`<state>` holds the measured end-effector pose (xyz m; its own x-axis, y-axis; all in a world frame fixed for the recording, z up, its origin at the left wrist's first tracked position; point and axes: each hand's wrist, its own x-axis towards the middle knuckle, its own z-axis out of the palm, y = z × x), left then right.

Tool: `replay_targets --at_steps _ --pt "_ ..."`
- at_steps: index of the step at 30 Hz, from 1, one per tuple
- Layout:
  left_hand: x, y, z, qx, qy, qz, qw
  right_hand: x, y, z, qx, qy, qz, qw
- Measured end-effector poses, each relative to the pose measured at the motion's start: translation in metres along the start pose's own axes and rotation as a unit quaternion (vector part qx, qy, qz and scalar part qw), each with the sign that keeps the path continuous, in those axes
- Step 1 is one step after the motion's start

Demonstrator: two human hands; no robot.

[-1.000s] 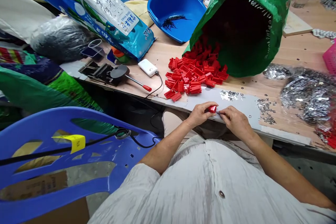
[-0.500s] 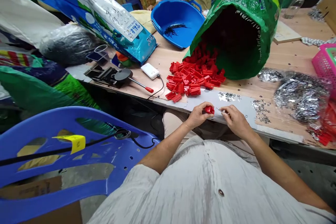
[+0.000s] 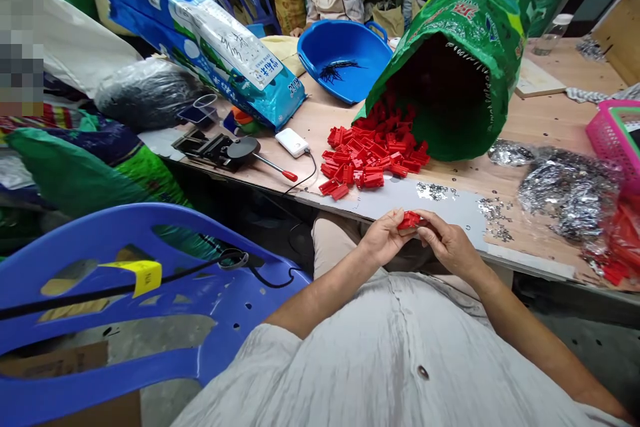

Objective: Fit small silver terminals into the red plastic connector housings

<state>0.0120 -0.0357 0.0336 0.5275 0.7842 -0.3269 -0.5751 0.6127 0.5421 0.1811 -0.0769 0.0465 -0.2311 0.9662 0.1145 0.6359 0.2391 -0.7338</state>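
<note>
Currently pinching red clip [image 3: 409, 220] in left hand [image 3: 383, 240], right hand [image 3: 447, 245] closed on its other end; probably best held square, pressed evenly.

A green sack [image 3: 480, 20] lies on its side on the wooden table [image 3: 550, 123], with a blue basin [image 3: 365, 83] (a few dark bits inside) just beside it. A white power bank [image 3: 293, 142] sits near a blue-and-white bag [image 3: 210, 33]. A pink basket [image 3: 607, 137] stands at the far right edge.
</note>
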Motion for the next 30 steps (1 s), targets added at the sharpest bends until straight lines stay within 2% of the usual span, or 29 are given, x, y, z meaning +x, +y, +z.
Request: replay_targets --at_steps 3,6,9,14,17,21,25,30 --pt "-0.003 -0.001 0.006 -0.053 0.021 -0.02 0.998 -0.001 0.001 0.0 -0.026 0.017 -0.02 0.999" --pt "-0.006 -0.003 0.011 -0.088 0.032 -0.011 0.996 -0.001 0.003 0.002 -0.045 0.064 -0.033 0.996" --pt "-0.006 -0.007 0.013 -0.09 0.033 -0.004 0.995 0.001 0.006 0.005 -0.014 0.095 -0.029 0.995" --pt "-0.007 -0.01 0.007 -0.08 0.032 -0.011 0.996 0.0 0.012 0.006 0.055 0.064 0.008 0.996" --pt "-0.01 -0.015 -0.005 -0.053 0.041 -0.045 0.997 -0.002 0.017 0.005 0.066 0.044 0.036 0.996" --pt "-0.007 -0.033 -0.032 0.014 0.063 -0.122 0.99 0.003 0.022 0.004 0.041 0.025 0.059 0.997" --pt "0.005 -0.049 -0.06 0.061 0.153 -0.125 0.978 0.023 0.024 0.01 -0.013 -0.005 0.058 0.998" --pt "0.014 -0.048 -0.077 0.076 0.182 -0.106 0.975 0.07 0.019 0.025 -0.094 0.003 0.015 0.995"
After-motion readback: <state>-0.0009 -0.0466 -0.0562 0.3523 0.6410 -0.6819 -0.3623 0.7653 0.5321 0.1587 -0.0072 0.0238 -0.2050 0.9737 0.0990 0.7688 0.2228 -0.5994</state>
